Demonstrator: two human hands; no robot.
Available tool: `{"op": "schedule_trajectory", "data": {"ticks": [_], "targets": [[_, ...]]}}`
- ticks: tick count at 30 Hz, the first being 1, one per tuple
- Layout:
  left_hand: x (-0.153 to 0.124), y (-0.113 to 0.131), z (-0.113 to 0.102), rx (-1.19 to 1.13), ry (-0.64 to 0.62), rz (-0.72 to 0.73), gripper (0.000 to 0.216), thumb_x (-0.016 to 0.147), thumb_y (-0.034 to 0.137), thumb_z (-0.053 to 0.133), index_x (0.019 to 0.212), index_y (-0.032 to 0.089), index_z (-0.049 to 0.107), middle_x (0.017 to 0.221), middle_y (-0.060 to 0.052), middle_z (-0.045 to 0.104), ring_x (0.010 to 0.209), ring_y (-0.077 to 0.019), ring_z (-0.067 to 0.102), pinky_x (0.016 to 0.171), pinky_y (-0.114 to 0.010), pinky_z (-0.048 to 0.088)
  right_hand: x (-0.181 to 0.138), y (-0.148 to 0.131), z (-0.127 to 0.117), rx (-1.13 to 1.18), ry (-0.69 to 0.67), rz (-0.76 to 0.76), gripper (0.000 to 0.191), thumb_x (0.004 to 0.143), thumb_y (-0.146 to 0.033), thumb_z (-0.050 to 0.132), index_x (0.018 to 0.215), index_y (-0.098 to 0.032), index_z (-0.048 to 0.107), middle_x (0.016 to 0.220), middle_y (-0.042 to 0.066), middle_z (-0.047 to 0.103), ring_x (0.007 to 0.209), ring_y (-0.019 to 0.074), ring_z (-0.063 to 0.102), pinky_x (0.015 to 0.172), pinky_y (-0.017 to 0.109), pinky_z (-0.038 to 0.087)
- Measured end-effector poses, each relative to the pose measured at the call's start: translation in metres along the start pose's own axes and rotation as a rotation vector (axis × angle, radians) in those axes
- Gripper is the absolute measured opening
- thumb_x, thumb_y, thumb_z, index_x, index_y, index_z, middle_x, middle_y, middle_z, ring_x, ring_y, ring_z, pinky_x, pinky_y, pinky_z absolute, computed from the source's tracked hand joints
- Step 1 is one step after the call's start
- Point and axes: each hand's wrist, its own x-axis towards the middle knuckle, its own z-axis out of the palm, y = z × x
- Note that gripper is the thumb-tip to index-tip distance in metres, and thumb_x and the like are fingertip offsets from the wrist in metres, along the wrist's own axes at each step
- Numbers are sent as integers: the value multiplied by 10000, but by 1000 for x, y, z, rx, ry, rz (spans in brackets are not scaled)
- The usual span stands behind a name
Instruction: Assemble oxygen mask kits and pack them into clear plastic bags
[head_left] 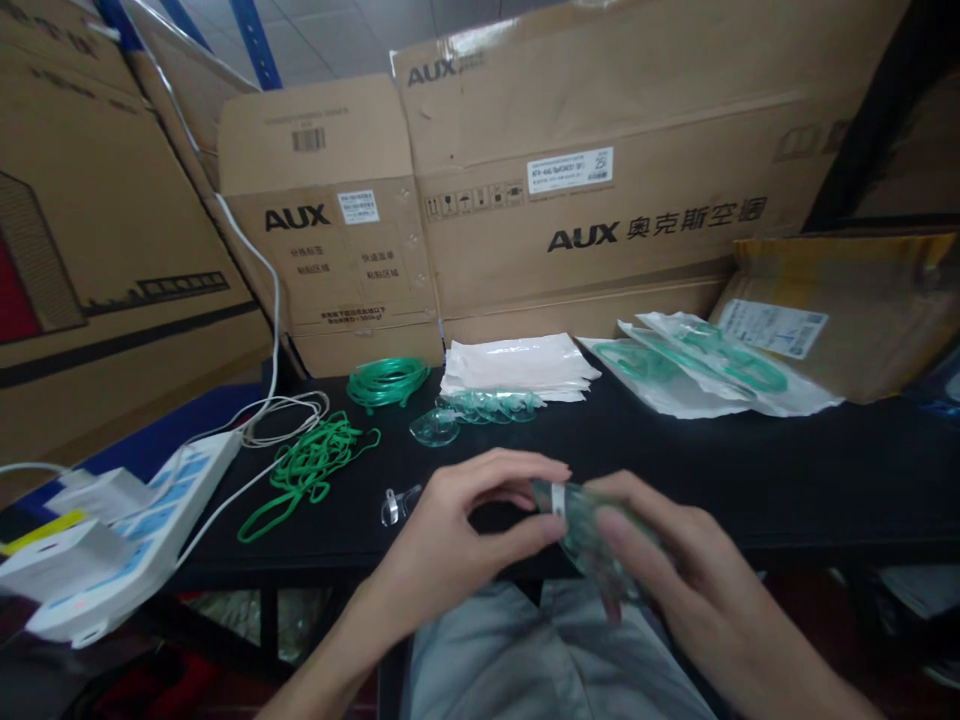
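We pinch the clear green mask between both hands. Left hand grips its near-left end, right hand clamps the right; long axis runs left-right.

Dim, even light w/ soft shadows; my hands blur, edges bend wide-angle, white plastic bag stack glares.

Coiled green tubing lies beside my stack of white plastic bags. Green elastic bands sprawl near a white power strip.
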Motion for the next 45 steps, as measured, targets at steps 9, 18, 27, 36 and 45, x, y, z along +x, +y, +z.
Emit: {"op": "schedule_trajectory", "data": {"ticks": [9, 18, 27, 36, 45], "targets": [[58, 55, -9, -73, 125, 204, 309, 877, 220, 775, 1186, 208, 768, 1138, -3, 765, 899, -169, 740, 812, -239, 568, 59, -63, -44, -136, 266, -250, 380, 1008, -389, 523, 665, -242, 595, 502, -28, 607, 477, 129, 608, 496, 237, 467], [12, 1, 8, -195, 324, 45, 317, 870, 284, 803, 1171, 193, 764, 1091, -62, 770, 825, -149, 709, 780, -217, 591, 62, -36, -18, -26, 2, -98, 291, 947, -415, 544, 753, -211, 622, 498, -60, 519, 355, 108, 523, 378, 215, 395], [5, -25, -10, -234, 288, 34, 245, 864, 258, 816, 1107, 245, 799, 1251, -67, 727, 1116, -217, 688, 870, -224, 584, 73, -25, -11, 15, -257, -54, 239, 1015, -365, 488, 939, -191, 634, 641, -36, 608, 504, 131, 626, 542, 230, 507], [4, -46, -11, 12, 259, 29, 246, 868, 198, 801, 1104, 267, 804, 1203, -59, 751, 854, -140, 724, 729, -173, 590, 71, 13, 3, 142, -239, 68, 420, 1000, -576, 497, 891, -193, 632, 659, -33, 558, 529, 132, 582, 516, 228, 511], [-4, -44, -13, -10, 274, 32, 264, 822, 147, 834, 1043, 291, 830, 1125, -54, 789, 920, -185, 753, 709, -175, 615, 67, 15, 4, -2, -231, -70, 341, 1042, -452, 487, 876, -212, 663, 659, -38, 588, 571, 115, 541, 576, 215, 429]]}}
